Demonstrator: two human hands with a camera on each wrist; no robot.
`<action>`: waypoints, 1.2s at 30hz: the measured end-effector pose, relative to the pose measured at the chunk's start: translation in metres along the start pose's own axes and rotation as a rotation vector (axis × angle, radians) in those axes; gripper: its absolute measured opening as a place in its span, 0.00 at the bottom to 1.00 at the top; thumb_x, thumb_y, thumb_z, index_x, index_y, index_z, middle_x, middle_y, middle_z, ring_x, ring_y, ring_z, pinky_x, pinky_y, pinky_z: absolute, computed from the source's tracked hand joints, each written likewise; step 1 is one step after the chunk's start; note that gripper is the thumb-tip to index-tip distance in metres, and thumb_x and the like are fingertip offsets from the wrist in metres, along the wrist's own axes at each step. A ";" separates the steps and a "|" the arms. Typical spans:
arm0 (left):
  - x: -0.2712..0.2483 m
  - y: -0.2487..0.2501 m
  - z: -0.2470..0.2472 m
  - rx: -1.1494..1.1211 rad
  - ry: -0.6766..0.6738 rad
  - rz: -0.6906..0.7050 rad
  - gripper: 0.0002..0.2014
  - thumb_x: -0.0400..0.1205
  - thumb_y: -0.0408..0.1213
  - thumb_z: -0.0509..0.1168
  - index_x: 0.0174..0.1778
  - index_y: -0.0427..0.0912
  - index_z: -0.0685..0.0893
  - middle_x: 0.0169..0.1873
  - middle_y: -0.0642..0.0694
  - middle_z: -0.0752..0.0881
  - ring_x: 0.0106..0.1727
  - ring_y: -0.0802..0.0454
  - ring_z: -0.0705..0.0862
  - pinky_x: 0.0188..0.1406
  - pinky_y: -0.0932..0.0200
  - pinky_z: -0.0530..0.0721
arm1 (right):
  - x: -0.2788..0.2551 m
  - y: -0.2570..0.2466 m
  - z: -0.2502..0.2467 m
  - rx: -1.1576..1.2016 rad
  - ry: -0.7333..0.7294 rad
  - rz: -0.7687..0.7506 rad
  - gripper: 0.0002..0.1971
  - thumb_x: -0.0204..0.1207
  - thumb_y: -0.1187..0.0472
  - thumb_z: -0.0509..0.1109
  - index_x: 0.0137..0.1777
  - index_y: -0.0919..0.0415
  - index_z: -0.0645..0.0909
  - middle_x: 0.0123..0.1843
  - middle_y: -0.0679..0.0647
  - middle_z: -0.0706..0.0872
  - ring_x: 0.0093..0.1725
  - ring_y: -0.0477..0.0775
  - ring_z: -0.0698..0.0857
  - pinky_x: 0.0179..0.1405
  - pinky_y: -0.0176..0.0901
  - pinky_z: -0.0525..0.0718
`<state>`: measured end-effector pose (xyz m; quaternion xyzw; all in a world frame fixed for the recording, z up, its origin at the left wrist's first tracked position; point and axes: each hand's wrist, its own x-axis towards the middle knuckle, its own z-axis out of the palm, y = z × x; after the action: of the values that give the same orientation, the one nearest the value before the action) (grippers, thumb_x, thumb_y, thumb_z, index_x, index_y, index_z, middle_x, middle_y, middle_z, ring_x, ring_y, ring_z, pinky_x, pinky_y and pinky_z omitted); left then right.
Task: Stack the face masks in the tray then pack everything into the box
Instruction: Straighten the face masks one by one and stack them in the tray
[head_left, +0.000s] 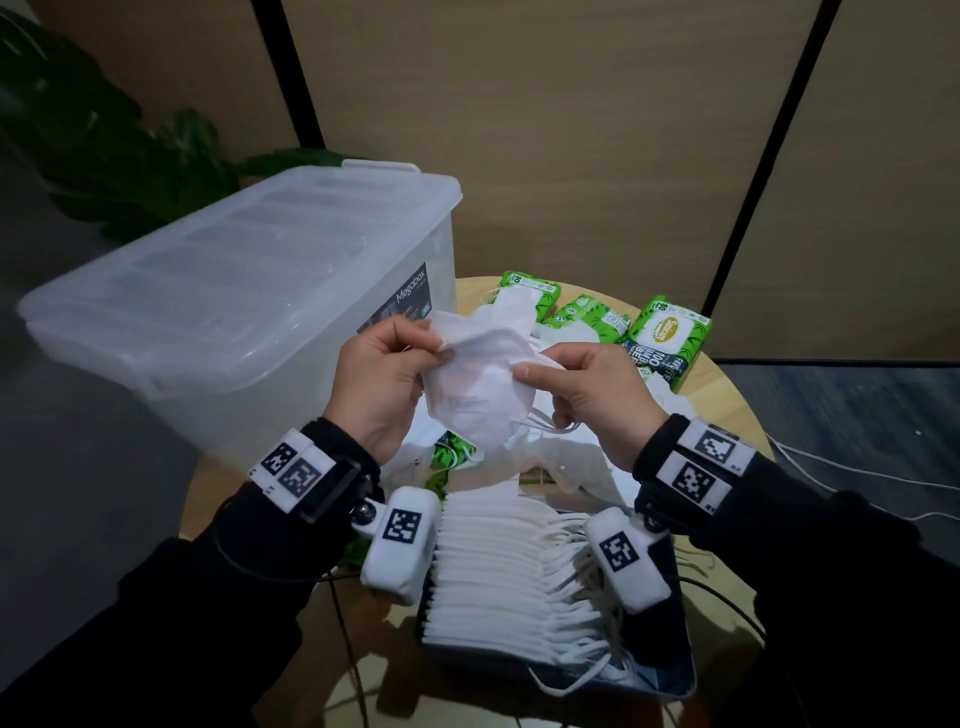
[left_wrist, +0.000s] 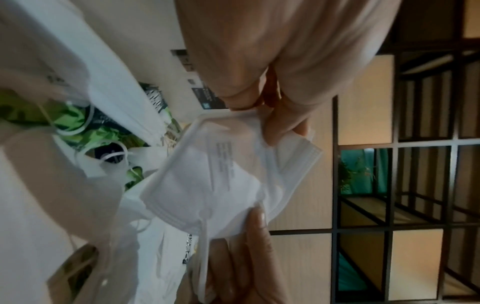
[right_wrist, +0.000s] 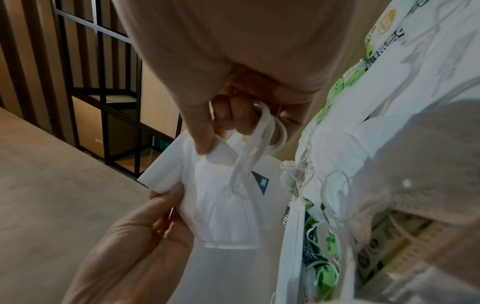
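Nearest us, our tray (head_left: 680, 670) on the desk (head_left: 727, 405) holds stacked masks (head_left: 488, 561). Above it, our left hand (head_left: 379, 379) and right hand (head_left: 597, 395) each pinch an edge of one white mask (head_left: 478, 384), beside the closed box (head_left: 234, 291).

My view is dim and soft, its edges bowed by the wide lens; both wrist pictures are blurred up close, with grainy shadows.

I see tan wall panels (head_left: 571, 130) split by black vertical strips (head_left: 291, 78); grey floor (head_left: 78, 467) on my left, a dark leafy plant (head_left: 119, 150) in the corner, black-framed shelving (left_wrist: 415, 185) in wrist views; dim light
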<state>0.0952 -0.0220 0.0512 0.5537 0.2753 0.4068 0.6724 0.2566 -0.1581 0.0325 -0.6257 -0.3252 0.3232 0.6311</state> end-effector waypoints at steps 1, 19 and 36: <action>0.000 -0.001 0.001 -0.019 0.005 -0.013 0.22 0.75 0.09 0.67 0.27 0.43 0.86 0.41 0.42 0.86 0.44 0.47 0.86 0.45 0.59 0.87 | 0.000 0.000 0.000 -0.005 0.006 -0.004 0.09 0.76 0.65 0.81 0.41 0.73 0.89 0.23 0.55 0.74 0.22 0.51 0.68 0.26 0.43 0.69; -0.008 0.016 -0.007 0.660 -0.252 0.479 0.26 0.82 0.17 0.65 0.67 0.50 0.90 0.56 0.55 0.90 0.52 0.58 0.87 0.55 0.63 0.84 | -0.002 -0.005 -0.001 -0.041 0.023 -0.065 0.08 0.73 0.68 0.82 0.41 0.74 0.88 0.26 0.50 0.80 0.22 0.43 0.72 0.23 0.33 0.70; -0.013 0.030 -0.048 1.245 -0.494 0.658 0.09 0.85 0.42 0.67 0.55 0.45 0.90 0.43 0.53 0.92 0.42 0.56 0.85 0.43 0.74 0.73 | -0.008 -0.017 -0.032 -0.054 -0.064 0.178 0.06 0.70 0.69 0.83 0.35 0.63 0.90 0.32 0.56 0.80 0.25 0.50 0.70 0.30 0.42 0.67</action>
<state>0.0420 -0.0061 0.0678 0.9611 0.1157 0.2199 0.1203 0.2779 -0.1830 0.0498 -0.6582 -0.2969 0.3892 0.5720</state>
